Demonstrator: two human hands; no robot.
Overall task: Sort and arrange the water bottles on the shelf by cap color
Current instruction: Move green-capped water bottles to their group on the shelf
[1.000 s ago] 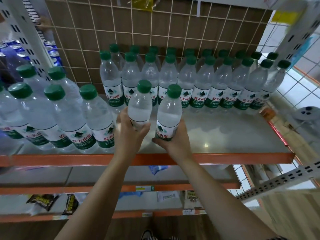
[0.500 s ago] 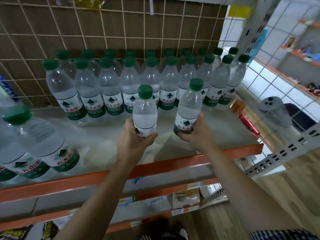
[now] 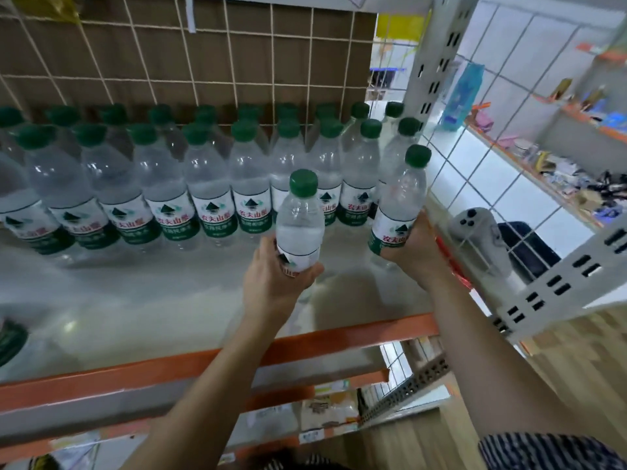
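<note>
- Looking down from the head view, you see both hands at the right end of the shelf (image 3: 135, 300), a pale, glossy flat board with an orange front lip.
- Your left hand (image 3: 274, 283) grips the left bottle (image 3: 298, 228) round its lower half, fingers and thumb wrapped over the label. The bottle is clear ribbed plastic, upright, with a round ridged green cap (image 3: 303, 182). The hand hides its base, so you cannot tell whether it touches the shelf.
- Your right hand (image 3: 412, 251) clamps the right bottle (image 3: 397, 205) from its right side at label height. This bottle leans slightly right and stands just beside the side mesh (image 3: 475, 184), a white wire grid. Its base sits at shelf level; contact cannot be confirmed.
- The right bottle carries a white and green label with red characters and a matching green top (image 3: 418, 155).
- Behind both hands, the stocked rows (image 3: 210, 184) run two deep along the back of the shelf. All are the same clear cylindrical bottles, green-capped, standing upright shoulder to shoulder.
- The back panel (image 3: 237, 62) is brown board, faced with pale wire in square cells.
- A white perforated metal upright (image 3: 437, 52) stands at the right rear corner.
- Lower shelves (image 3: 322, 412) below hold blurred packets.
- A striped sleeve (image 3: 549, 449) covers your right upper arm.
</note>
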